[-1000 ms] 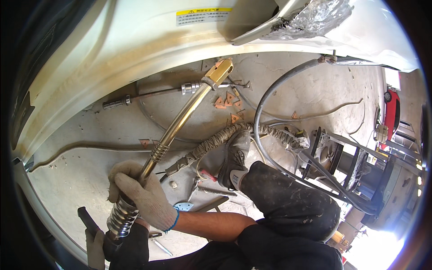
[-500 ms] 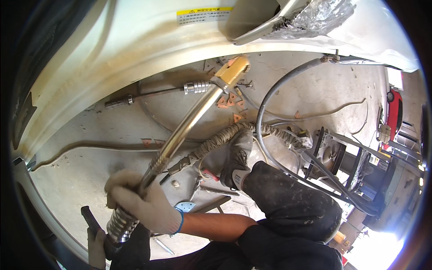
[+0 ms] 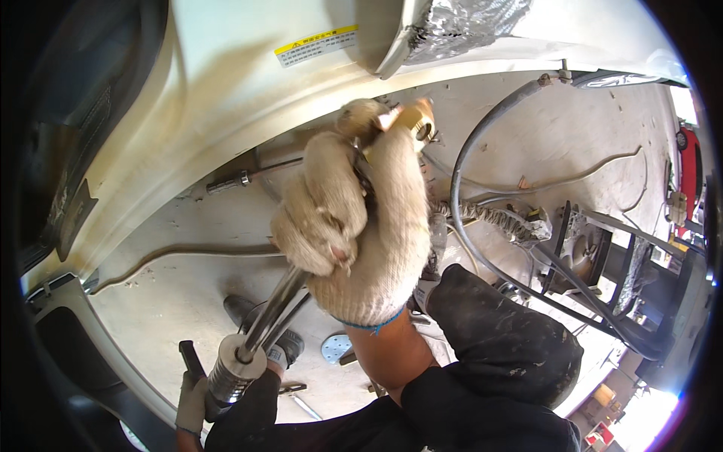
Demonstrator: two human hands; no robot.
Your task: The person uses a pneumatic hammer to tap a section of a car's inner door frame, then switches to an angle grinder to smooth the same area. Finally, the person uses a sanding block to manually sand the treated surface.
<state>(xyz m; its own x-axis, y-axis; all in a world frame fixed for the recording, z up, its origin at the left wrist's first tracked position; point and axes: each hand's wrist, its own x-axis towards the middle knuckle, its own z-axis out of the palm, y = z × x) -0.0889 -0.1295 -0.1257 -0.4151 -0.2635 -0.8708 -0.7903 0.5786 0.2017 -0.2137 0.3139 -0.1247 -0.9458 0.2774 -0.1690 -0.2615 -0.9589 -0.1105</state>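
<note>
A slide hammer (image 3: pixel 273 316) with a chrome rod slants up from the lower left toward the white car body. My right hand (image 3: pixel 358 218), in a cream knitted glove, is closed around its upper end, just below the brass-coloured head (image 3: pixel 416 120). The glove hides that part of the rod and some of the head. The ribbed metal weight (image 3: pixel 235 369) sits low on the rod, near the black handle (image 3: pixel 191 359). At the lower left edge my gloved left hand (image 3: pixel 192 405) is closed on this handle, its fingers partly hidden.
The white car body (image 3: pixel 226 98) curves overhead, with crumpled silver foil (image 3: pixel 474 30). A grey hose (image 3: pixel 461 173) loops down on the right, by a dark metal cart (image 3: pixel 587 256). Another rod tool (image 3: pixel 230 182), a pale blue perforated disc (image 3: pixel 336 348) and a cable (image 3: pixel 173 252) lie on the concrete.
My right hand has moved up the rod, from just above the weight to the brass-coloured head. My left hand stays on the handle. The view has shifted slightly.
</note>
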